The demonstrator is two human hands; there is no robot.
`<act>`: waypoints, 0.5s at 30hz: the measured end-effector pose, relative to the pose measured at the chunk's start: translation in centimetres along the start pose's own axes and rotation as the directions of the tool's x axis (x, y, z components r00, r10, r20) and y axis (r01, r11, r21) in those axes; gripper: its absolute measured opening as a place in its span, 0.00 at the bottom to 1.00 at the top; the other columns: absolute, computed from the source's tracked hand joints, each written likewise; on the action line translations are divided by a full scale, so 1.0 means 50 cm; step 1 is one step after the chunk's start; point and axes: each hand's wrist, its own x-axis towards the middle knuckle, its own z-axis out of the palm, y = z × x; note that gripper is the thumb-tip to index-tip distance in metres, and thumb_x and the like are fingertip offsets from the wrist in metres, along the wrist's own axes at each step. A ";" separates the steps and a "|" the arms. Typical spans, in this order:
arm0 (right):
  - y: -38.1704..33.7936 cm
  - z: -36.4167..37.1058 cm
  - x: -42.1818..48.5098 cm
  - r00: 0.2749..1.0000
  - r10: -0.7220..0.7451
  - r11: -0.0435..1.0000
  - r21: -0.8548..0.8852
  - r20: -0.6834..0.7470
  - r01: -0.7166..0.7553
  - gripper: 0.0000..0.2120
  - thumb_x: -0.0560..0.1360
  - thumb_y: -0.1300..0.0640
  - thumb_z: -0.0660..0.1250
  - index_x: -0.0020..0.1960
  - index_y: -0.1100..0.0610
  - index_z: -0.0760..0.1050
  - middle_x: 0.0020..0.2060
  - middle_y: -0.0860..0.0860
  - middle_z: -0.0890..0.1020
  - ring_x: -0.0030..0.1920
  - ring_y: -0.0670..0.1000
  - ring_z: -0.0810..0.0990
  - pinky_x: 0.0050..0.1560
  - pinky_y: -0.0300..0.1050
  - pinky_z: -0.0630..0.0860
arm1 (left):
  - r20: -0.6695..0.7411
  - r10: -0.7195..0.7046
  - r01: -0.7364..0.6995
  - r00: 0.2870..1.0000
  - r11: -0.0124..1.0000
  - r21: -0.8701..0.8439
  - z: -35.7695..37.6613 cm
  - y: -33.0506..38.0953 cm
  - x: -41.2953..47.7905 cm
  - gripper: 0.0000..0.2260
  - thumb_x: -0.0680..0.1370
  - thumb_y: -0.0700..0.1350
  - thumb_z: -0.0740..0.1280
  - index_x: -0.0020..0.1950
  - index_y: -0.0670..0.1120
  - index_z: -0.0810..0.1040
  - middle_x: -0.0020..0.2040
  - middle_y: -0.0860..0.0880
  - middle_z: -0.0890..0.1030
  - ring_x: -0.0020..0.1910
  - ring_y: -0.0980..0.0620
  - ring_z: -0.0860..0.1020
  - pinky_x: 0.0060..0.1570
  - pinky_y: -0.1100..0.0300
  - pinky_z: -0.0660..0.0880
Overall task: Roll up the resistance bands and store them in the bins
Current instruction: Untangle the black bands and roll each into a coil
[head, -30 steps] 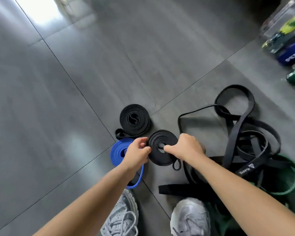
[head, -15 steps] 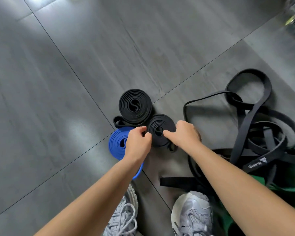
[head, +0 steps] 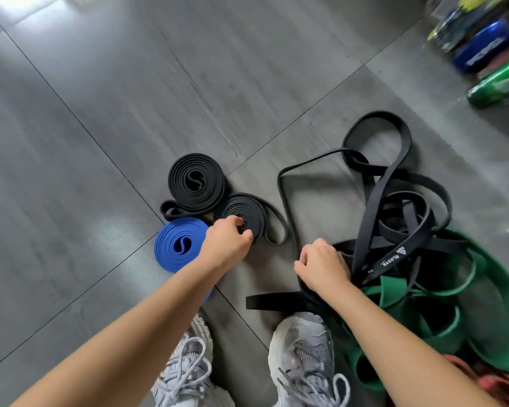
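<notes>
Black rubber makes up most of what lies on the grey floor (head: 100,142). Three bands are rolled and lie touching each other: a big black roll (head: 196,180), a blue roll (head: 178,245) and a small black roll (head: 244,214), whose end loops out loose. The left hand (head: 227,245) pinches the centre of this small roll with curled fingers. The right hand (head: 321,265) is curled round a strand of the loose black bands (head: 394,207). These and the green bands (head: 423,304) are left to roll, and none of the three rolls is in the bins (head: 482,42) yet. One black band carries a white triangle logo and print, too small to read.
</notes>
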 end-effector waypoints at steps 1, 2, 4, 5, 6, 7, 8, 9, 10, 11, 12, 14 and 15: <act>-0.003 -0.005 -0.005 1.000 0.008 0.999 0.051 -0.016 -0.007 0.06 0.72 0.50 0.66 0.39 0.52 0.75 0.49 0.53 0.74 0.53 0.57 0.76 0.48 0.45 0.71 | 0.005 0.006 -0.006 1.000 1.000 0.031 0.003 0.011 -0.004 0.20 0.76 0.48 0.62 0.67 0.47 0.72 0.63 0.45 0.75 0.61 0.44 0.73 0.59 0.52 0.72; -0.003 -0.015 -0.012 0.999 0.036 0.989 0.145 -0.041 -0.030 0.08 0.72 0.52 0.66 0.36 0.52 0.72 0.45 0.52 0.75 0.49 0.57 0.76 0.43 0.44 0.69 | 0.012 0.019 -0.019 1.000 0.998 0.057 0.008 0.022 -0.010 0.20 0.75 0.48 0.62 0.67 0.47 0.72 0.64 0.45 0.74 0.62 0.44 0.72 0.60 0.51 0.71; 0.012 -0.035 -0.023 0.985 0.140 0.907 0.411 -0.098 -0.087 0.10 0.71 0.55 0.66 0.34 0.55 0.68 0.36 0.52 0.75 0.41 0.57 0.75 0.38 0.44 0.67 | 0.035 0.053 -0.057 0.998 0.993 0.105 0.021 0.051 -0.027 0.18 0.76 0.48 0.62 0.65 0.46 0.72 0.63 0.44 0.73 0.62 0.43 0.72 0.59 0.52 0.71; 0.023 -0.050 -0.033 0.977 0.193 0.826 0.552 -0.094 -0.110 0.09 0.71 0.56 0.65 0.35 0.57 0.69 0.34 0.52 0.76 0.39 0.56 0.75 0.37 0.43 0.68 | 0.048 0.082 -0.088 0.995 0.988 0.128 0.027 0.068 -0.040 0.17 0.75 0.48 0.62 0.64 0.46 0.73 0.62 0.44 0.74 0.61 0.42 0.72 0.58 0.53 0.71; 0.036 -0.066 -0.049 0.972 0.226 0.719 0.685 -0.067 -0.120 0.07 0.71 0.58 0.65 0.36 0.59 0.70 0.33 0.53 0.78 0.37 0.55 0.77 0.38 0.43 0.72 | 0.064 0.118 -0.126 0.991 0.981 0.147 0.036 0.087 -0.053 0.17 0.75 0.48 0.62 0.63 0.46 0.73 0.62 0.43 0.74 0.60 0.41 0.73 0.57 0.54 0.72; 0.050 -0.081 -0.070 0.971 0.237 0.598 0.794 -0.040 -0.113 0.05 0.71 0.59 0.63 0.38 0.61 0.72 0.32 0.54 0.80 0.33 0.53 0.79 0.37 0.42 0.75 | 0.089 0.156 -0.168 0.984 0.973 0.156 0.043 0.109 -0.070 0.17 0.75 0.48 0.62 0.63 0.46 0.73 0.62 0.43 0.73 0.59 0.40 0.74 0.56 0.54 0.72; 0.066 -0.098 -0.097 0.972 0.234 0.505 0.857 -0.022 -0.102 0.05 0.73 0.61 0.61 0.40 0.63 0.72 0.30 0.54 0.80 0.29 0.50 0.78 0.33 0.39 0.75 | 0.122 0.194 -0.212 0.973 0.963 0.163 0.052 0.133 -0.090 0.19 0.75 0.48 0.63 0.65 0.47 0.71 0.64 0.42 0.72 0.59 0.40 0.74 0.57 0.53 0.72; 0.083 -0.116 -0.125 0.974 0.224 0.446 0.891 -0.020 -0.084 0.06 0.74 0.63 0.60 0.41 0.64 0.73 0.28 0.54 0.79 0.25 0.47 0.76 0.30 0.37 0.73 | 0.165 0.232 -0.260 0.959 0.950 0.174 0.058 0.160 -0.115 0.21 0.76 0.47 0.63 0.68 0.47 0.68 0.66 0.42 0.70 0.60 0.40 0.74 0.59 0.54 0.72; 0.100 -0.133 -0.157 0.977 0.210 0.432 0.900 -0.042 -0.054 0.06 0.75 0.63 0.60 0.41 0.63 0.74 0.27 0.53 0.78 0.24 0.45 0.74 0.29 0.35 0.72 | 0.209 0.283 -0.323 0.936 0.927 0.192 0.063 0.189 -0.142 0.23 0.76 0.47 0.63 0.71 0.48 0.65 0.67 0.42 0.68 0.62 0.40 0.73 0.60 0.54 0.70; 0.117 -0.151 -0.188 0.976 0.201 0.431 0.902 -0.080 -0.015 0.06 0.76 0.63 0.61 0.42 0.62 0.74 0.26 0.50 0.77 0.24 0.44 0.73 0.28 0.34 0.70 | 0.254 0.347 -0.402 0.903 0.889 0.217 0.063 0.220 -0.171 0.25 0.77 0.47 0.64 0.73 0.49 0.62 0.69 0.42 0.66 0.63 0.41 0.72 0.61 0.55 0.68; 0.134 -0.168 -0.221 0.974 0.186 0.440 0.897 -0.131 0.037 0.06 0.76 0.63 0.61 0.42 0.61 0.74 0.23 0.47 0.77 0.24 0.42 0.73 0.27 0.32 0.69 | 0.306 0.414 -0.491 0.857 0.838 0.239 0.061 0.250 -0.202 0.27 0.76 0.47 0.65 0.74 0.50 0.60 0.69 0.43 0.64 0.63 0.41 0.72 0.62 0.56 0.67; 0.164 -0.204 -0.284 0.960 0.157 0.405 0.902 -0.230 0.150 0.06 0.76 0.65 0.63 0.41 0.60 0.74 0.20 0.45 0.76 0.22 0.39 0.72 0.28 0.31 0.68 | 0.409 0.536 -0.662 0.739 0.692 0.287 0.045 0.305 -0.264 0.29 0.75 0.46 0.67 0.74 0.52 0.60 0.68 0.43 0.66 0.62 0.42 0.73 0.60 0.56 0.69; 0.175 -0.225 -0.319 0.953 0.143 0.379 0.905 -0.266 0.196 0.07 0.75 0.66 0.65 0.40 0.58 0.74 0.21 0.45 0.76 0.23 0.39 0.72 0.30 0.33 0.68 | 0.450 0.582 -0.730 0.677 0.608 0.313 0.034 0.330 -0.296 0.27 0.74 0.46 0.67 0.72 0.51 0.63 0.64 0.44 0.69 0.59 0.43 0.74 0.57 0.57 0.70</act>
